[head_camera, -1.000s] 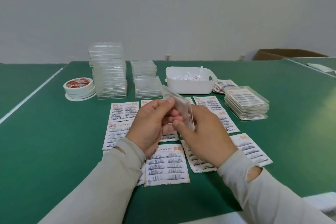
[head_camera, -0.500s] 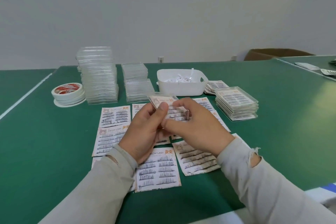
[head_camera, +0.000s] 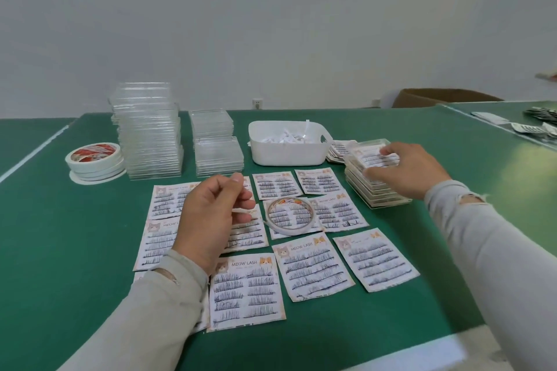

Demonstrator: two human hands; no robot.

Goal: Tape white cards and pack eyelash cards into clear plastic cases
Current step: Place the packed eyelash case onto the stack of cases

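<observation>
Right hand point(head_camera: 405, 173) gripping top packed case point(head_camera: 373, 156), left hand point(head_camera: 211, 214) loosely curled, hiding eyelash cards point(head_camera: 247, 289)

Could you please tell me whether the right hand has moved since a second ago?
Yes. The right hand has moved rightward, away from the left hand, to the stack of packed cases beside the white bin.

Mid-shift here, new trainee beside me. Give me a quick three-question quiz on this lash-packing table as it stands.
1. True or false: the right hand is on the stack of packed cases.
2. What lies on the eyelash cards mid-table? A) scissors B) a thin tape roll C) a pen
3. What does the white bin hold?

Key: 1 true. 2 B. 3 white paper scraps.
</observation>
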